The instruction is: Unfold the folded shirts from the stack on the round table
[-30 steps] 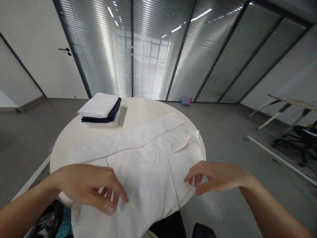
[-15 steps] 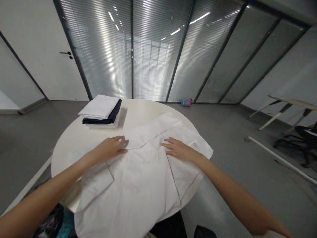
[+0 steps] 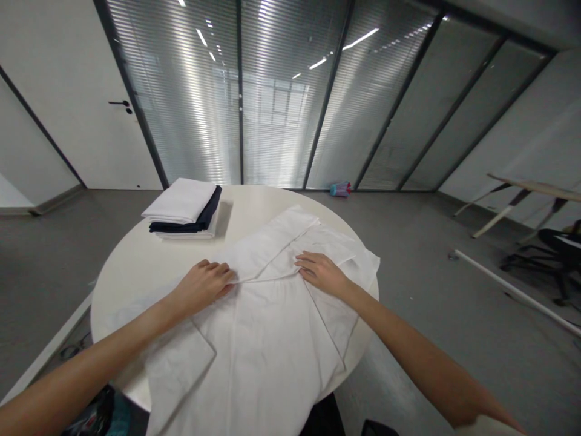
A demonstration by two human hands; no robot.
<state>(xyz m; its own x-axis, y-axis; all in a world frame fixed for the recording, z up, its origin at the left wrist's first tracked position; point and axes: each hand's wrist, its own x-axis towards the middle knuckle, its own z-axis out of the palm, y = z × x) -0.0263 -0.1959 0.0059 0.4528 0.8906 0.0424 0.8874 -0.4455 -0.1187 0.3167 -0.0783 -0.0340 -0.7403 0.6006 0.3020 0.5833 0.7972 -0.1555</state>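
A white cloth garment (image 3: 267, 345) is spread over the near half of the round table, its lower part hanging past the front edge. An upper section lies folded over, making a slanting crease across the middle. My left hand (image 3: 213, 281) is closed on the fabric at the left end of this crease, fingers curled. To the right, my right hand (image 3: 320, 271) grips the fabric with bent fingers, its thumb hidden. Between the hands the cloth is stretched fairly straight. Loose flaps of the garment lie beyond both hands.
On the white round table (image 3: 254, 203), a stack of folded cloth, white and navy (image 3: 181, 203), sits at the back left. A blue and pink cup-like object (image 3: 340, 189) lies on the floor by the glass wall. At right are a white bar (image 3: 508, 287) and a black chair (image 3: 554, 251).
Both hands, spread flatter before, have curled their fingers onto the fabric. The garment has shifted slightly toward me and left, and its hanging part reaches lower.
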